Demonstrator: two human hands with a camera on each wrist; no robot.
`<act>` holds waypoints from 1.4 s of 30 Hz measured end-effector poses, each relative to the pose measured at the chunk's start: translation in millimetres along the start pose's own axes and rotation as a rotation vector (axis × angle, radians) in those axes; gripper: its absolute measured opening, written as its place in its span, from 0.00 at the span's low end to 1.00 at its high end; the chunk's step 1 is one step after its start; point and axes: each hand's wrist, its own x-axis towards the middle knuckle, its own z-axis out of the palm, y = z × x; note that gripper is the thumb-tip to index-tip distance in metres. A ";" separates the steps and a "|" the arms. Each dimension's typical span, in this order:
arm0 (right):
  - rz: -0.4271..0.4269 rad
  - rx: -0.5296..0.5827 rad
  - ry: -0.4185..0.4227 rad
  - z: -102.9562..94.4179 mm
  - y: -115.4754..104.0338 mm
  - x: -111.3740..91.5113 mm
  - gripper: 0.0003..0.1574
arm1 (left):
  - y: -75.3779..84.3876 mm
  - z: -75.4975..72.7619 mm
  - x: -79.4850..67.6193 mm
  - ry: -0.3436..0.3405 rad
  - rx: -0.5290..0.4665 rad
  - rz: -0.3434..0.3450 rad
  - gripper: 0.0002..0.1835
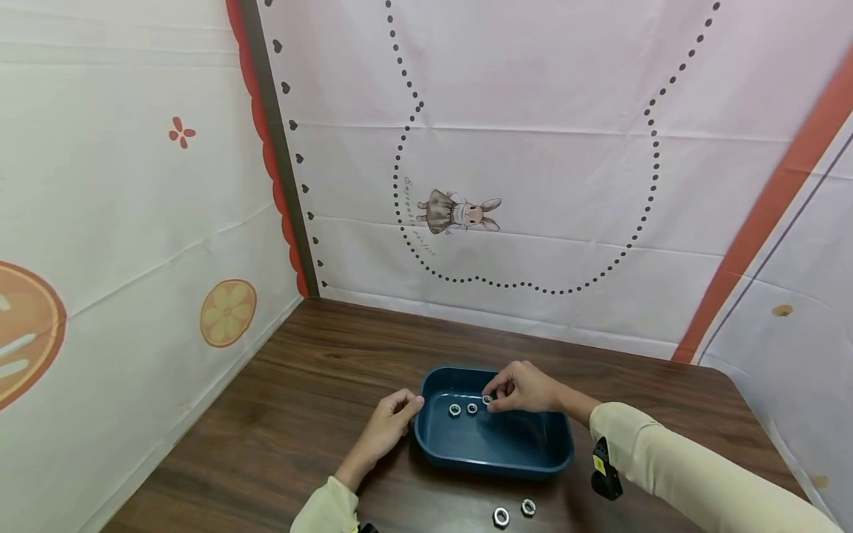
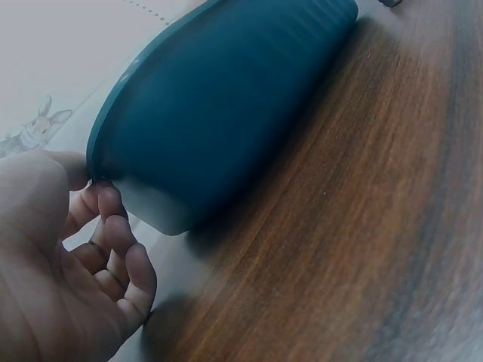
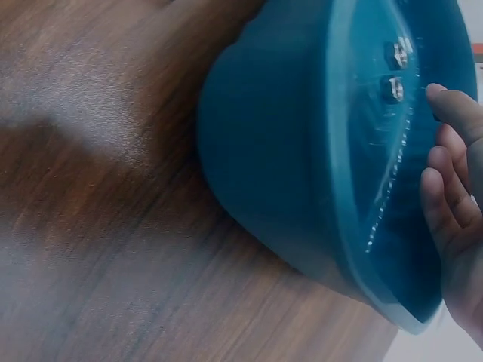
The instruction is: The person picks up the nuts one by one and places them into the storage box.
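Note:
A dark blue plastic basin (image 1: 493, 465) sits on the wooden table. My left hand (image 1: 388, 426) pinches its left rim between thumb and fingers; the left wrist view shows the thumb over the edge and the fingertips (image 2: 109, 200) under it. Reaching in from the right, my right hand (image 1: 526, 388) pinches a metal hex nut (image 1: 487, 400) between thumb and index finger, inside the basin. Two more hex nuts, one at the left (image 1: 455, 410) and one beside it (image 1: 472, 409), lie in a row on the basin floor. In the right wrist view my fingers hide the pinched nut.
Two further hex nuts, one larger-looking (image 1: 501, 517) and one to its right (image 1: 529, 508), lie on the table in front of the basin. Printed white cloth (image 1: 533, 170) hangs behind the table (image 1: 320, 348) and along both sides.

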 end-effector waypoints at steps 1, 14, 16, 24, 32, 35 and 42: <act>0.003 0.001 -0.004 1.2 0.4 0.1 0.13 | 0.4 0.1 -0.1 0.000 0.000 0.001 0.18; 0.000 -0.065 -0.008 15.0 4.8 3.6 0.13 | 0.2 -1.8 -2.3 0.021 0.018 0.016 0.17; 0.003 -0.079 -0.006 17.4 5.2 2.6 0.13 | 0.0 -2.0 -3.2 0.022 0.020 0.013 0.17; 0.005 -0.134 0.019 27.4 9.6 0.4 0.14 | -2.2 -1.7 -6.6 0.025 0.022 0.003 0.17; 0.022 -0.160 0.062 23.7 2.5 -5.1 0.18 | -1.3 -1.9 -6.1 0.034 0.037 0.007 0.17; 0.029 -0.158 0.129 17.0 -4.5 -14.7 0.16 | 0.2 -0.8 -3.9 0.023 0.038 0.014 0.17; 0.029 -0.132 0.310 6.4 -26.8 -49.2 0.11 | -5.7 1.8 1.3 0.010 0.018 0.018 0.16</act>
